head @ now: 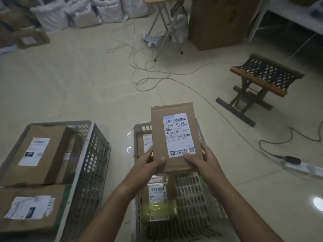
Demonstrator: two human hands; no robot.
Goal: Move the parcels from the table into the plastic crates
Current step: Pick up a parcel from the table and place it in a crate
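Parcel (175,137) — a flat cardboard box with a white shipping label facing up — is held in the air over the middle crate (192,193), covering that crate's far end. Both hands clamp its near edge: the left hand (148,165) has its thumb on the top face near the left corner and fingers curled underneath, and the right hand (202,163) grips the right corner the same way, thumb touching the label's lower edge.

Inside the crate, below the held parcel, lie a labelled box (146,142) at the far left and a small packet (157,193) with a barcode label nearer the person, resting on something yellow-green (153,212). The crate's right half shows bare lattice floor.

Left of this crate, on the floor and apart from it, stands a second crate (90,168) holding two large brown boxes, one at the far end (38,154) and one at the near end (33,206).

Beyond the crate to the right is a folding stool (262,79); cables (157,74) trail across the tiled floor, one reaching a power strip (300,165) on the right.
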